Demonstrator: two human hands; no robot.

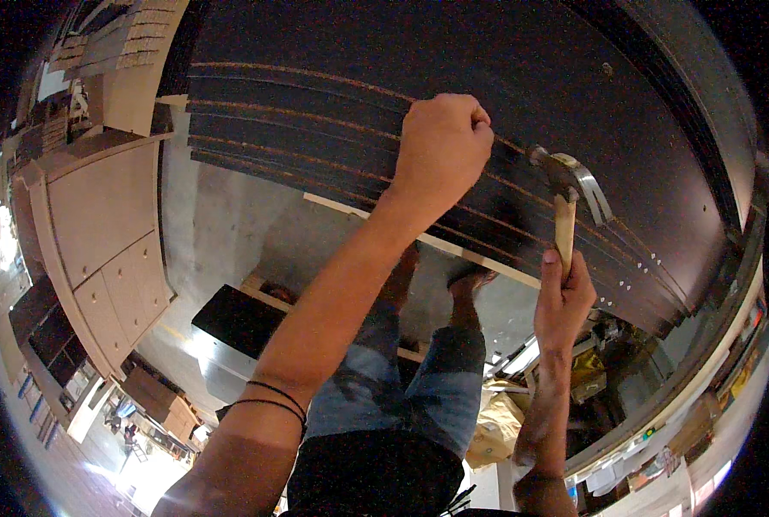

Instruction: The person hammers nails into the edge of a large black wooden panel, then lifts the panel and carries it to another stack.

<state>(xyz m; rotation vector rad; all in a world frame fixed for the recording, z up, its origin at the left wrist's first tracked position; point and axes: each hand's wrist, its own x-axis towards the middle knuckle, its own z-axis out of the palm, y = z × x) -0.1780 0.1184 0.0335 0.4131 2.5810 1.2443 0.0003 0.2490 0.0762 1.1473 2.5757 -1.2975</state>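
Observation:
In my right hand [563, 297] is a claw hammer [564, 211], gripped by its pale wooden handle. Its metal head stands over the front edges of a stack of dark boards [315, 146], claw toward the right. My left hand [445, 142] is closed in a fist above the edge of the top board [419, 52], left of the hammer head. Whatever its fingers hold, if anything, is hidden. Several small white pieces [623, 283] show along the board edges at the right.
A pale wooden strip [479, 257] runs below the stack's front edge, near my legs. To the left stands a brown cabinet [113, 250] with drawers. A dark panel [238, 320] lies by my feet, and a yellowish bag [498, 426] sits at the lower right.

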